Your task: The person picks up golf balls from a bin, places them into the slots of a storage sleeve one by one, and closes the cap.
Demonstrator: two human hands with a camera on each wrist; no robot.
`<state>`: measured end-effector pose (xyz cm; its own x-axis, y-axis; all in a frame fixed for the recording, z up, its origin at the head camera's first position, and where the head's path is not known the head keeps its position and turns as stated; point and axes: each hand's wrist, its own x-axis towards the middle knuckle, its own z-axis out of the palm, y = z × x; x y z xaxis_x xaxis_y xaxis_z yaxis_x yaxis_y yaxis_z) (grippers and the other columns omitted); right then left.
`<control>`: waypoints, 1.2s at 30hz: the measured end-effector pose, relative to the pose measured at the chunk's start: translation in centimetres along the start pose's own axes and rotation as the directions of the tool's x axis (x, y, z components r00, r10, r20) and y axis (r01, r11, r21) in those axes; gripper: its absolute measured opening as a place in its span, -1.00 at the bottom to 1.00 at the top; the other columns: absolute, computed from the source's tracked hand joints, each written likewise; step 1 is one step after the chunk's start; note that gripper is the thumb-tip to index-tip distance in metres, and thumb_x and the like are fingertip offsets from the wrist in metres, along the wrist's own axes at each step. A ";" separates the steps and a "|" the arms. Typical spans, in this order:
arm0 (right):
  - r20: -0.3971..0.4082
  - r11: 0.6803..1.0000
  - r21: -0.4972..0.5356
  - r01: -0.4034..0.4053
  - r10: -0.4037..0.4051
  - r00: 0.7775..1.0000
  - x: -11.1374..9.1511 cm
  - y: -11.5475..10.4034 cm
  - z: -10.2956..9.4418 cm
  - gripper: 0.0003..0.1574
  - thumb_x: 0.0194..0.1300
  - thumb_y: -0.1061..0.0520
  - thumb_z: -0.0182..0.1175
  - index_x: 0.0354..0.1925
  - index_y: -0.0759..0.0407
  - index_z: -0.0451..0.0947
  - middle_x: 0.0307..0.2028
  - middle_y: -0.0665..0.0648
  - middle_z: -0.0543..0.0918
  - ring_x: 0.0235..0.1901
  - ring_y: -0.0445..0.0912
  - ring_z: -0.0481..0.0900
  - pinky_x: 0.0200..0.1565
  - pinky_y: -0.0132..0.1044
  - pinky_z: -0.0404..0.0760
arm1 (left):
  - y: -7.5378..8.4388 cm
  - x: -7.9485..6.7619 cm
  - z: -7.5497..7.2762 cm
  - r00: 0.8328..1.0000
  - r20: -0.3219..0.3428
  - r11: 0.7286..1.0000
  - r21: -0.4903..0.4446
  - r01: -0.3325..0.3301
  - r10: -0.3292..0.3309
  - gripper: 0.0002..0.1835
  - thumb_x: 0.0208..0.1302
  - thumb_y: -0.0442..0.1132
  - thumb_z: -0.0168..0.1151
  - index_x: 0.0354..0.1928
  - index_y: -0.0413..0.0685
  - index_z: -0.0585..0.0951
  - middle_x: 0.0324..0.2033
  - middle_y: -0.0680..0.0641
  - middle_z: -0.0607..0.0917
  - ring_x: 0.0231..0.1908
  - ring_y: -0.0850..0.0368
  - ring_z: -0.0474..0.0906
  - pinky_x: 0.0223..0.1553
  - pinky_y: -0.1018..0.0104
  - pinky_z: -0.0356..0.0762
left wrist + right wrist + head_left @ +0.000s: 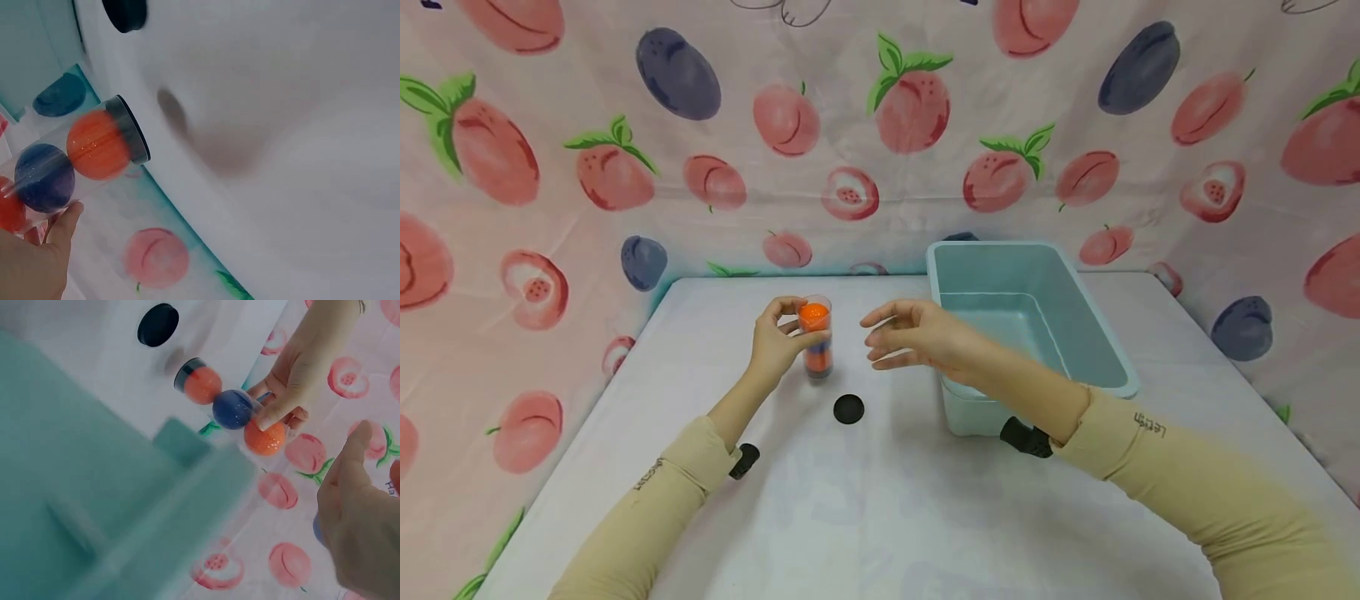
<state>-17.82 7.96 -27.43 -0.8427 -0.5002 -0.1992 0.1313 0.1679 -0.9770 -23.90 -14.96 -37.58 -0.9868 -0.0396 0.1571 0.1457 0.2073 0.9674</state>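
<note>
A clear plastic tube [818, 367] stands upright or nearly so, with an orange ball [814, 313] at its top. Below that sit a blue ball [233, 409] and another orange ball [203, 385], above a black bottom cap [128, 128]. My left hand [777, 340] grips the upper part of this tube between thumb and fingers. Just right of it, my right hand [917, 336] hovers with loosely bent fingers, apart from the tube and holding nothing I can see. On the white table lies a round black lid [848, 409], nearer to me than the tube.
A pale green-blue plastic bin [1037, 325] stands at the right, partly behind my right forearm. The white table [850, 517] backs onto a hanging cloth [865, 108] printed with peaches and dark blue fruit.
</note>
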 end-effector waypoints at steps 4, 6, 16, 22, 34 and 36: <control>0.020 0.994 -0.102 0.050 -0.049 0.999 0.4 1.4 0.8 -0.58 0.21 0.32 0.19 0.07 0.31 0.46 -0.22 0.18 0.55 -0.24 -0.04 0.64 0.01 -0.15 0.64 | -0.8 -0.4 -1.3 1.000 -0.023 1.000 0.023 0.007 -0.007 -0.40 0.00 -0.39 0.43 0.09 -0.25 0.37 -0.03 -0.02 0.43 -0.09 0.08 0.55 0.04 0.46 0.54; 0.024 0.987 -0.142 0.075 -0.072 0.997 0.6 2.0 1.2 -0.58 0.20 0.32 0.21 0.06 0.31 0.47 -0.20 0.20 0.54 -0.25 -0.03 0.64 -0.01 -0.19 0.65 | -1.1 -0.6 -1.9 0.999 -0.033 1.000 0.020 0.002 -0.001 -0.40 0.00 -0.41 0.42 0.10 -0.26 0.37 -0.04 0.00 0.42 -0.15 0.21 0.55 -0.05 0.57 0.54; 0.034 0.913 -0.331 0.240 -0.243 0.970 2.9 6.0 3.0 -0.62 0.12 0.37 0.26 -0.04 0.30 0.53 -0.23 0.21 0.56 -0.31 -0.13 0.63 -0.13 -0.34 0.66 | -2.9 -1.5 -3.4 0.996 -0.066 0.998 0.024 -0.053 0.054 -0.41 0.09 -0.50 0.31 0.17 -0.30 0.31 -0.04 -0.03 0.35 -0.32 0.45 0.51 -0.20 0.70 0.50; 0.033 0.904 -0.341 0.259 -0.264 0.964 4.1 8.1 3.7 -0.57 0.08 0.39 0.29 -0.03 0.33 0.51 -0.17 0.26 0.56 -0.25 -0.03 0.62 -0.13 -0.38 0.65 | -3.5 -1.5 -3.7 0.997 -0.070 1.000 0.008 -0.020 0.020 -0.40 0.15 -0.48 0.26 0.21 -0.33 0.24 0.07 -0.10 0.34 -0.06 0.09 0.56 -0.13 0.73 0.47; -0.016 0.870 -0.430 0.239 -0.273 0.962 5.8 10.7 3.5 -0.48 0.09 0.32 0.34 0.05 0.35 0.46 0.07 0.39 0.50 0.04 0.24 0.52 0.13 -0.05 0.54 | -4.1 -1.5 -4.5 0.995 -0.047 0.994 0.068 -0.086 0.090 -0.44 0.11 -0.45 0.31 0.13 -0.39 0.30 0.24 -0.26 0.39 -0.04 0.34 0.40 -0.02 0.70 0.47; -0.018 0.857 -0.471 0.208 -0.246 0.969 6.1 11.0 3.5 -0.41 0.09 0.28 0.35 0.10 0.35 0.43 0.12 0.36 0.49 0.10 0.23 0.49 0.15 -0.03 0.51 | -4.1 -1.5 -4.6 0.994 -0.045 0.993 0.077 -0.093 0.097 -0.45 0.11 -0.46 0.31 0.12 -0.39 0.31 0.24 -0.26 0.40 -0.04 0.35 0.36 -0.02 0.71 0.46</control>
<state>-19.67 3.81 -39.64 -0.8584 -0.5106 0.0483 -0.3090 0.4397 -0.8433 -22.71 -20.22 -40.88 -0.9639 -0.0630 0.2586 0.2311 0.2844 0.9304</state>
